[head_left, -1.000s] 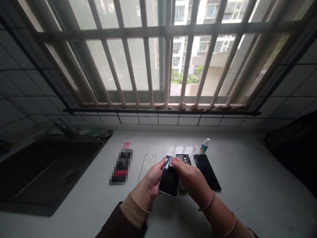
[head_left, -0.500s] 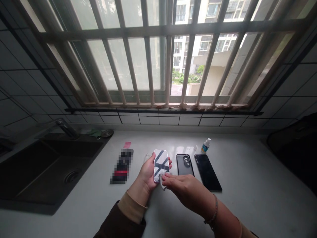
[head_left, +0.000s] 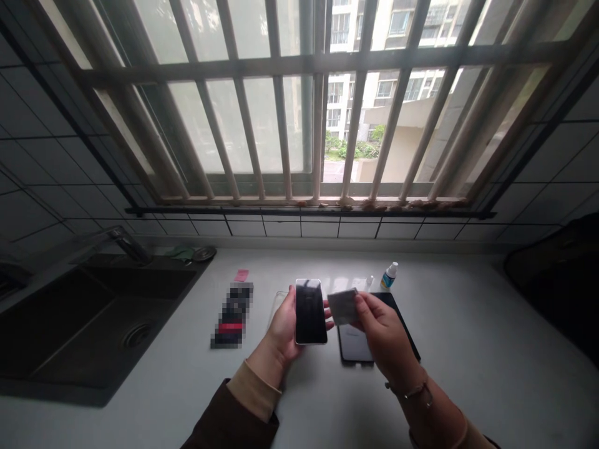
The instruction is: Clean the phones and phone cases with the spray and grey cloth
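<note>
Sink [head_left: 145, 284] at your far left, then a dark strip [head_left: 233, 315] on the tabletop [head_left: 163, 386], too blurred for you to tell what it is, with a pink slip [head_left: 241, 275] just beyond its far end. Next comes the clear case [head_left: 276, 305], lying flat and partly hidden by your left hand [head_left: 283, 327]. That hand's grip is clamped on the phone [head_left: 311, 312], fingers [head_left: 329, 315] showing past its right edge. Half a second ago the phone's face caught bright streaks; now you have it angled so that the face looks mostly dark.

The bigger change sits just to its right — the cloth [head_left: 343, 307]. You had it against the phone's lower end; now it is held up beside the phone, pinched in your right hand [head_left: 381, 324]. A gap shows between cloth and phone, though whether the cloth brushes your left fingers you cannot tell. So the wiping looks broken off for the moment, leaving the whole face bare to your view.

Beneath lies the black case [head_left: 355, 349] — your right hand now covers its upper part, camera opening included. Farther back stand a small white piece [head_left: 369, 280] and the bottle [head_left: 389, 275], while a black slab [head_left: 387, 297] is partly hidden behind that same hand.
</note>
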{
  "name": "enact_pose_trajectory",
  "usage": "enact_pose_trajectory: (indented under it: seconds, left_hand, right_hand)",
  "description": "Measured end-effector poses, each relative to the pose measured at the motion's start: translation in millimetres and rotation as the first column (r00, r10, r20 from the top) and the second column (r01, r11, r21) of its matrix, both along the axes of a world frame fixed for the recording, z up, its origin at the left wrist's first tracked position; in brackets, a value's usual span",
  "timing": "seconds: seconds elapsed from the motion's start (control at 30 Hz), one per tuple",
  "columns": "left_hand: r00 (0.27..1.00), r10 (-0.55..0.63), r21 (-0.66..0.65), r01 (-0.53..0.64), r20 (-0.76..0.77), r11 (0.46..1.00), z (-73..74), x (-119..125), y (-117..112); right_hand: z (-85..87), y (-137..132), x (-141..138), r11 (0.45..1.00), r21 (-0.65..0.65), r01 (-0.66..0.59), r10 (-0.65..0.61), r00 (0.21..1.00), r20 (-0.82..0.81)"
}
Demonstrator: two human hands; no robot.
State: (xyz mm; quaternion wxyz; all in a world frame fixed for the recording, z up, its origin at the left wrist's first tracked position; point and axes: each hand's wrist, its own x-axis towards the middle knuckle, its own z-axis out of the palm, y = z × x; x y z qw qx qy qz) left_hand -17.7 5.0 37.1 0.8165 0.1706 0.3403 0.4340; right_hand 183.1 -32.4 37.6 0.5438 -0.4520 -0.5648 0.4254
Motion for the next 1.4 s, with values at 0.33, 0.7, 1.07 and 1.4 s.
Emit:
enact_pose_trajectory:
  seconds: [0.33, 0.7, 1.07, 1.4]
  left_hand:
    - [0.939, -0.138, 0.257, 0.225, -0.316, 0.940, -3.9, 17, -24]
    - [0.718, -0.115, 0.379, 0.488, -0.687, 0.786, 1.5, 7, -22]
    - [0.960, -0.196, 0.020, 0.204, -0.201, 0.979, -10.5, 18, -14]
    - [0.985, -0.147, -0.151, 0.132, -0.092, 0.980, -8.9, 19, -14]
  right_hand:
    - [-9.1, 8, 4, 0.934, 0.154, 0.323, -0.358, 0.851, 0.384]
    - [-7.0, -3, -6, 0.912, 0.402, 0.082, -0.259, 0.875, 0.409]
    - [-13.8, 6, 4, 0.961, -0.022, 0.274, -0.275, 0.962, -0.004]
    - [-16.4, 6, -3, 0.962, 0.078, 0.261, -0.272, 0.933, 0.236]
